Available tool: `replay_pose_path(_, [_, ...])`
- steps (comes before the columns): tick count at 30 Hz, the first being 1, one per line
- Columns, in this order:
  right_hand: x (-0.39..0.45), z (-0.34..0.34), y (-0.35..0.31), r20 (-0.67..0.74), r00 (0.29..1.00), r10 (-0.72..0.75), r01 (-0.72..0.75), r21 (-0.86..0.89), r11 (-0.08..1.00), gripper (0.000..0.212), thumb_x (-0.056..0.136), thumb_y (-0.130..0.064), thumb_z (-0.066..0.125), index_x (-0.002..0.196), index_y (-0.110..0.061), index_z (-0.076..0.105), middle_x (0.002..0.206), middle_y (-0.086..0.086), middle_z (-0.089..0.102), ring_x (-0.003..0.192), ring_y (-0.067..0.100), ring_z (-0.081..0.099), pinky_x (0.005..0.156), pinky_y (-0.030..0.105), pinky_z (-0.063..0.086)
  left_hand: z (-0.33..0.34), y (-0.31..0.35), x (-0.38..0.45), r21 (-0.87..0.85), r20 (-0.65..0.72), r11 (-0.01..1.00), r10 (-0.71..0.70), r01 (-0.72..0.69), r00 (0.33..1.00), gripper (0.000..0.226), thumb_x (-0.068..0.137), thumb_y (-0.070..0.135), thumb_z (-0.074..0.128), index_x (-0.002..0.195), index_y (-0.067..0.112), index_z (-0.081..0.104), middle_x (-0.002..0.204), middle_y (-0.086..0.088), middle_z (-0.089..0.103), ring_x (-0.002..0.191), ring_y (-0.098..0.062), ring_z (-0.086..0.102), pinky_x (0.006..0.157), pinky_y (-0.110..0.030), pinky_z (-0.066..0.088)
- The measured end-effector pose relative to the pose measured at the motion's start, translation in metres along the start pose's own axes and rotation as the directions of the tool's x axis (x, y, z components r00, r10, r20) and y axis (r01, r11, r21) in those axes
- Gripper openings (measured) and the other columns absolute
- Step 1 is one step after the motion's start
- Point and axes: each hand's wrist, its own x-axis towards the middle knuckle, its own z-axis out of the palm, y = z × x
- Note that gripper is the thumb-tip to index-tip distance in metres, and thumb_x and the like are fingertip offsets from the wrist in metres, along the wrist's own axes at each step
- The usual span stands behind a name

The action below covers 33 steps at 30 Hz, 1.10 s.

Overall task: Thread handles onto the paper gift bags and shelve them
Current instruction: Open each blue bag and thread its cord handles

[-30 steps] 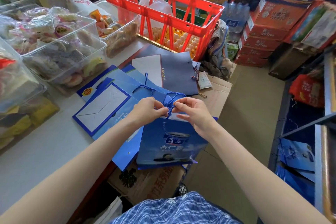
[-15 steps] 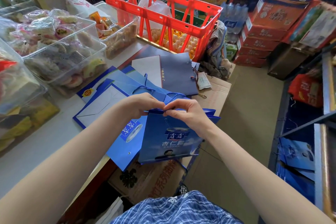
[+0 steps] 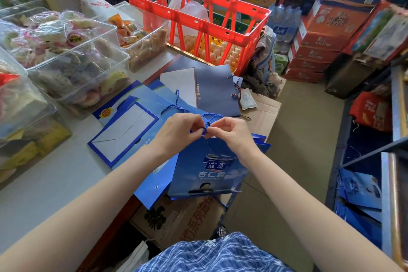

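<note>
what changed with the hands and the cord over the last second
Half a second ago both hands were pressed together low at the bag's top edge. Now the left hand and right hand have lifted and parted a little, each pinching the blue cord above the bag. The bag still hangs off the table edge; the flat bags and red crate have not moved.

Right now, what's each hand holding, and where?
Both the left hand and right hand pinch the blue cord handle at the bag's top edge.
</note>
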Motion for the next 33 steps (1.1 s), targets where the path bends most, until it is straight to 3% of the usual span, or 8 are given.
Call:
replay_pose_path(4, [0.002,-0.001,0.0,-0.022,1.0,0.02,-0.021,-0.084,0.996,0.003,0.084,-0.01,0.068,0.082,-0.011,0.07,0.075,0.003,0.071,0.076,0.012,0.065,0.075,0.025,0.05,0.006,-0.004,-0.002,0.082,-0.038,0.985,0.154,-0.151,0.987,0.006,0.082,0.01,0.064,0.081,0.004,0.063,0.076,-0.007,0.063,0.064,-0.024,0.056,0.058,-0.026,0.036])
replay_pose_path(8, [0.007,-0.007,-0.012,0.047,0.999,-0.004,0.021,-0.372,0.928,0.006,0.084,-0.015,0.068,0.082,-0.011,0.073,0.079,0.003,0.071,0.083,0.016,0.065,0.081,0.032,0.051,0.007,-0.005,-0.001,0.136,-0.07,0.959,0.26,-0.249,0.963,0.011,0.08,0.017,0.058,0.078,0.007,0.064,0.073,-0.004,0.062,0.06,-0.022,0.056,0.05,-0.026,0.042])
replay_pose_path(13, [0.009,-0.006,-0.022,0.105,0.989,-0.105,0.147,-0.591,0.793,0.01,0.084,-0.011,0.065,0.083,-0.009,0.075,0.085,0.006,0.071,0.079,0.014,0.059,0.075,0.026,0.047,0.012,-0.001,-0.004,-0.066,-0.174,0.997,0.037,-0.049,0.984,0.006,0.083,0.012,0.066,0.086,0.011,0.072,0.078,-0.001,0.07,0.065,-0.016,0.061,0.066,-0.028,0.051])
replay_pose_path(16, [0.005,-0.005,-0.015,0.108,0.975,-0.196,0.222,-0.563,0.796,0.012,0.087,-0.011,0.063,0.089,-0.008,0.075,0.087,0.006,0.071,0.08,0.016,0.061,0.081,0.03,0.052,0.005,-0.004,0.001,-0.236,-0.034,0.963,-0.146,0.134,0.989,0.007,0.084,0.013,0.067,0.086,0.011,0.073,0.077,0.0,0.07,0.068,-0.01,0.061,0.07,-0.02,0.049])
replay_pose_path(20, [0.004,-0.008,-0.015,0.14,0.961,-0.239,0.277,-0.518,0.81,0.014,0.088,-0.01,0.063,0.095,-0.007,0.074,0.086,0.002,0.069,0.079,0.01,0.056,0.073,0.016,0.046,-0.01,-0.007,0.005,-0.446,0.252,0.826,-0.254,0.345,0.934,0.005,0.084,0.014,0.067,0.084,0.013,0.072,0.08,0.0,0.07,0.077,-0.008,0.065,0.076,-0.019,0.049])
replay_pose_path(22, [0.005,-0.009,-0.013,0.145,0.964,-0.224,0.266,-0.466,0.844,0.011,0.086,-0.009,0.064,0.093,-0.008,0.074,0.085,0.0,0.068,0.08,0.01,0.058,0.071,0.011,0.045,-0.012,-0.005,0.004,-0.469,0.317,0.791,-0.264,0.393,0.911,0.004,0.084,0.016,0.068,0.084,0.014,0.071,0.08,0.001,0.07,0.077,-0.006,0.064,0.076,-0.015,0.047])
replay_pose_path(28, [0.005,-0.01,-0.007,0.099,0.986,-0.137,0.161,-0.296,0.942,0.008,0.085,-0.009,0.067,0.09,-0.016,0.069,0.09,-0.002,0.068,0.088,0.012,0.062,0.085,0.026,0.05,-0.008,0.001,0.004,-0.503,0.325,0.766,-0.263,0.401,0.908,0.005,0.084,0.016,0.067,0.085,0.012,0.071,0.077,0.002,0.07,0.074,-0.004,0.065,0.069,-0.008,0.047])
replay_pose_path(33, [0.001,-0.016,-0.009,0.202,0.97,-0.135,0.19,-0.28,0.941,0.014,0.081,-0.012,0.072,0.095,-0.016,0.07,0.09,-0.004,0.069,0.085,0.005,0.063,0.082,0.018,0.051,-0.003,0.002,0.005,-0.459,0.242,0.805,-0.292,0.374,0.925,0.006,0.082,0.018,0.071,0.082,0.013,0.072,0.079,-0.002,0.072,0.08,-0.013,0.068,0.079,-0.023,0.05])
